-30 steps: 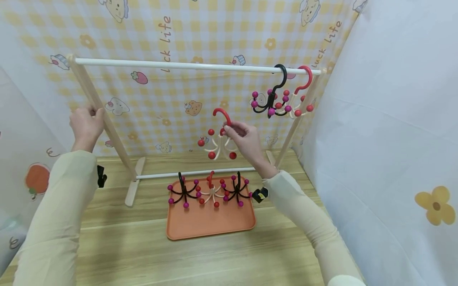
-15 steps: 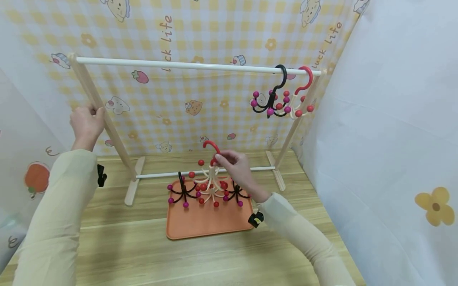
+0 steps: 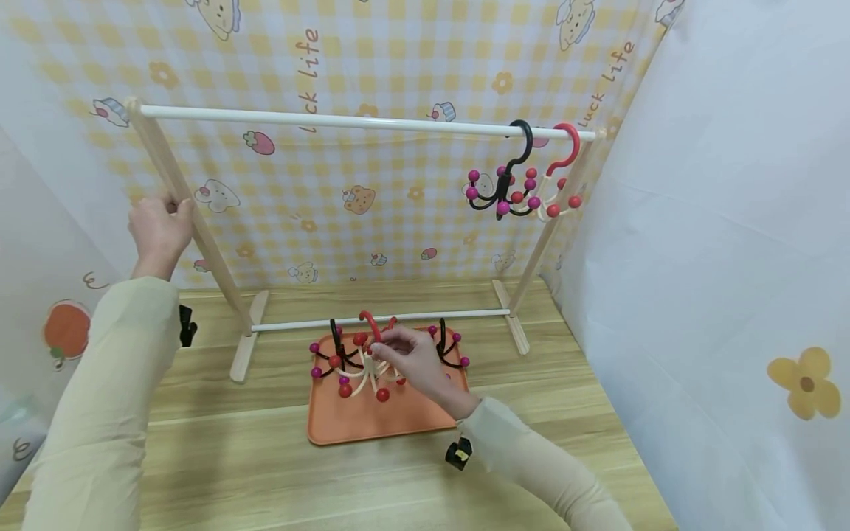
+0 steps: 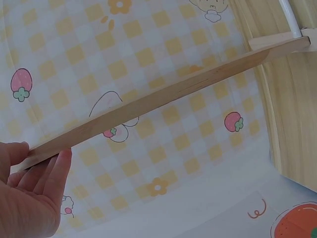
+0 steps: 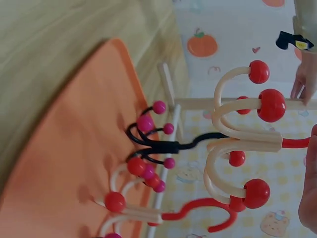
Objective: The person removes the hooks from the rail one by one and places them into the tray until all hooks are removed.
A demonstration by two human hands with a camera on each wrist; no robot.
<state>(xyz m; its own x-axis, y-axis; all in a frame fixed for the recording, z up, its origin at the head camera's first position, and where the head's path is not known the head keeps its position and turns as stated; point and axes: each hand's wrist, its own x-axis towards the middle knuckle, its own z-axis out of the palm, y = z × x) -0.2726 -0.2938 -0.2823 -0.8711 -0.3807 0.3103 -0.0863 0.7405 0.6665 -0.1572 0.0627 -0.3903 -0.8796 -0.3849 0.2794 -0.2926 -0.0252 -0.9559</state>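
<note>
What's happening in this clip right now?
A person's right grip holds a cream multi-armed hanger with a red hook over the orange tray, and their left grip is on the rack's left wooden post. On the tray stand a left black hanger, a second cream hanger and a right black hanger. Another black hanger and another cream hanger hang near the right end of the white rail.

1. Red-and-cream hangers: red hooks, cream arms, red balls.
2. Black hangers: black hooks and arms, magenta balls.
3. Tray: plain orange.
4. Rack: white bars, pale wooden posts.
5. Table: yellowish-brown, streaky wood grain.
6. Backdrop: yellow-and-white check, printed with pink strawberries and orange flowers.
7. Right wall: white, with a yellow, brown-centred bloom.
8. Sleeves: plain cream.
</note>
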